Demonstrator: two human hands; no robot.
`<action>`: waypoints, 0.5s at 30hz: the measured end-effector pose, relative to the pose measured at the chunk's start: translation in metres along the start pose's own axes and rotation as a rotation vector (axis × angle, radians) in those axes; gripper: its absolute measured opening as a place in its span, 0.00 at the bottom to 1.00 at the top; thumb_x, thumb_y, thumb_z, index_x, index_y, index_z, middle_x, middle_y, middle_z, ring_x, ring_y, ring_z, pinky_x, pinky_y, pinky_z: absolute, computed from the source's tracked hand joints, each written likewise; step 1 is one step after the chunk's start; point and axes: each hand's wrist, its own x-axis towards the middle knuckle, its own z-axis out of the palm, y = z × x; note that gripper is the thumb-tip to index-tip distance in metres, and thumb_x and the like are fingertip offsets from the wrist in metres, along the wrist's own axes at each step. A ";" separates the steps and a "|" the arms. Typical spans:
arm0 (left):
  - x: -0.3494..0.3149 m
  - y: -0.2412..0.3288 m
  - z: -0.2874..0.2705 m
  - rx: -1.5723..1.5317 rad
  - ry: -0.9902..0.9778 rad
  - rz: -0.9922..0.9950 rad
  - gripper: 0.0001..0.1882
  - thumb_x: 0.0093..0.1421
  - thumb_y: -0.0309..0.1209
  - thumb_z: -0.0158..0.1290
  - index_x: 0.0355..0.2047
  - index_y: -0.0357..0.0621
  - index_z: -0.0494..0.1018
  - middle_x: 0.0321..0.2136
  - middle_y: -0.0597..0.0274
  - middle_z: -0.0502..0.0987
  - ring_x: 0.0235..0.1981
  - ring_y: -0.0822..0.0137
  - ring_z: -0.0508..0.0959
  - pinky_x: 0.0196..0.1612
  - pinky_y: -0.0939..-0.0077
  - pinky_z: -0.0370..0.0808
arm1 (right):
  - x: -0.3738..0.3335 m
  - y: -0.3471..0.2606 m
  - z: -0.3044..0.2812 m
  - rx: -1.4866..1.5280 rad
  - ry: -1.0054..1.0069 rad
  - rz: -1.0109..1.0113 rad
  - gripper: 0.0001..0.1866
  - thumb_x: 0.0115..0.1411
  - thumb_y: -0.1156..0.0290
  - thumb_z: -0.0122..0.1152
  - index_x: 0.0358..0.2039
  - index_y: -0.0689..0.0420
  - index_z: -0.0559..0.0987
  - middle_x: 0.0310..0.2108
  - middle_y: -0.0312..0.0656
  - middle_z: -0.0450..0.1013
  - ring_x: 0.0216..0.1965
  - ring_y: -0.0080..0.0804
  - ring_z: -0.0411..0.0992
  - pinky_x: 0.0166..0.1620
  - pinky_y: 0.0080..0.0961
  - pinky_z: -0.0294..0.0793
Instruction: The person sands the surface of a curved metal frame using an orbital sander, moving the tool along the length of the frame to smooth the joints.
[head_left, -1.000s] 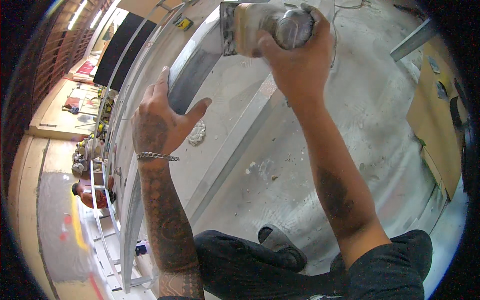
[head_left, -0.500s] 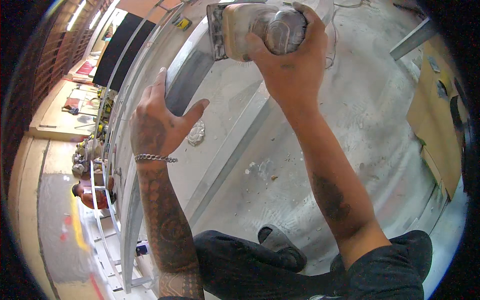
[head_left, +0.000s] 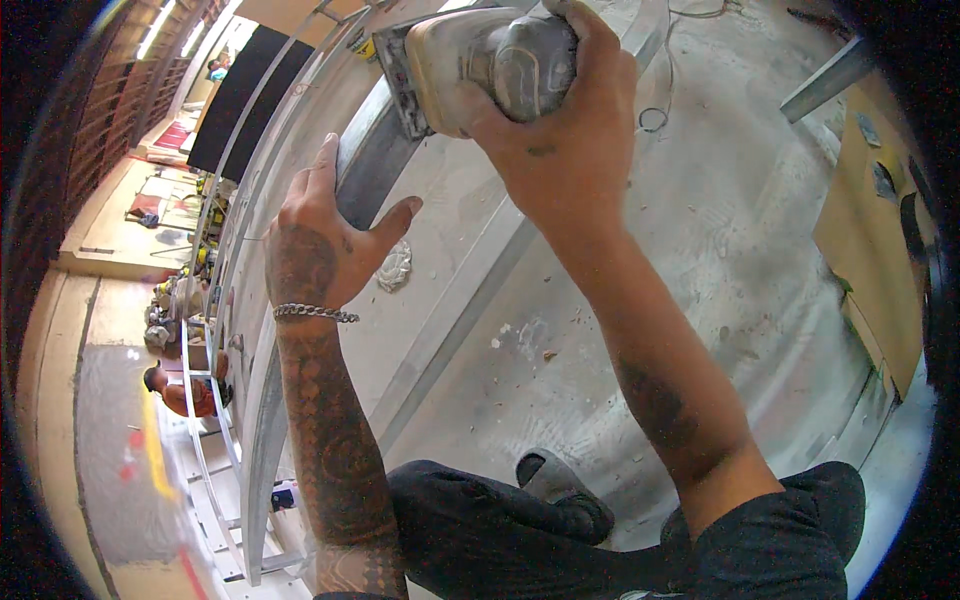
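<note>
My right hand point(head_left: 565, 150) grips the rounded grey top of a dusty palm sander point(head_left: 445, 65) near the top of the view. The sander's flat pad is tilted against the curved grey beam point(head_left: 380, 165), which runs down past my left hand point(head_left: 315, 240). That hand lies on the beam just below the sander, fingers stretched out and thumb spread to the right; it holds nothing. A chain bracelet circles its wrist. How the far fingers wrap the sander is partly hidden.
A straight grey bar point(head_left: 455, 315) slants across the dusty floor. Beside it lies a crumpled whitish round thing point(head_left: 395, 267). Cardboard point(head_left: 865, 240) stands at right, and a cord point(head_left: 665, 95) lies at the top. A person point(head_left: 185, 390) crouches beyond the frame at left.
The sander and my right hand have shifted left and slightly down along the beam, closer to my left hand. My left hand has barely moved.
</note>
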 end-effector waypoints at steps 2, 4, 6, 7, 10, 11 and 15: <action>-0.001 -0.001 0.003 -0.019 0.007 -0.001 0.52 0.47 0.56 0.72 0.63 0.32 0.69 0.46 0.37 0.80 0.46 0.44 0.84 0.48 0.52 0.82 | 0.003 0.004 0.003 -0.028 0.016 0.034 0.44 0.48 0.64 0.80 0.63 0.61 0.67 0.47 0.56 0.70 0.49 0.57 0.70 0.53 0.48 0.71; -0.002 -0.001 0.002 -0.033 0.016 -0.002 0.52 0.47 0.56 0.72 0.63 0.32 0.69 0.46 0.37 0.80 0.46 0.45 0.84 0.48 0.52 0.81 | 0.008 0.007 0.005 -0.052 0.035 0.068 0.44 0.48 0.64 0.80 0.63 0.61 0.67 0.47 0.56 0.70 0.50 0.57 0.70 0.53 0.48 0.71; -0.002 -0.001 0.002 -0.006 0.022 0.003 0.52 0.47 0.57 0.71 0.64 0.32 0.69 0.47 0.37 0.80 0.45 0.45 0.84 0.48 0.52 0.81 | 0.015 0.013 0.004 -0.100 0.034 0.170 0.44 0.48 0.63 0.79 0.63 0.60 0.67 0.48 0.57 0.71 0.51 0.58 0.71 0.54 0.48 0.71; -0.001 -0.001 0.001 -0.006 0.024 0.004 0.52 0.47 0.57 0.71 0.64 0.32 0.69 0.47 0.37 0.80 0.45 0.45 0.84 0.48 0.52 0.81 | 0.018 0.018 0.004 -0.100 0.036 0.168 0.44 0.48 0.63 0.79 0.63 0.60 0.67 0.48 0.57 0.71 0.51 0.58 0.71 0.54 0.48 0.71; -0.001 0.001 -0.001 0.032 0.026 0.001 0.52 0.47 0.57 0.71 0.63 0.31 0.69 0.47 0.37 0.80 0.45 0.45 0.85 0.48 0.53 0.82 | 0.017 0.031 0.002 -0.056 0.055 0.166 0.44 0.48 0.62 0.80 0.62 0.60 0.67 0.49 0.58 0.71 0.53 0.59 0.71 0.55 0.48 0.71; -0.001 0.002 -0.003 0.033 0.020 -0.006 0.52 0.47 0.57 0.71 0.63 0.31 0.69 0.47 0.37 0.80 0.45 0.46 0.85 0.48 0.53 0.82 | 0.016 0.032 0.001 -0.070 0.038 0.142 0.44 0.47 0.62 0.80 0.62 0.60 0.67 0.50 0.58 0.71 0.53 0.58 0.71 0.56 0.47 0.72; -0.001 0.000 0.000 -0.007 0.009 -0.014 0.53 0.47 0.57 0.72 0.63 0.30 0.69 0.46 0.38 0.81 0.45 0.47 0.85 0.49 0.54 0.81 | 0.002 0.031 0.000 -0.032 0.015 0.024 0.43 0.46 0.62 0.81 0.60 0.59 0.69 0.51 0.57 0.71 0.53 0.57 0.72 0.56 0.46 0.73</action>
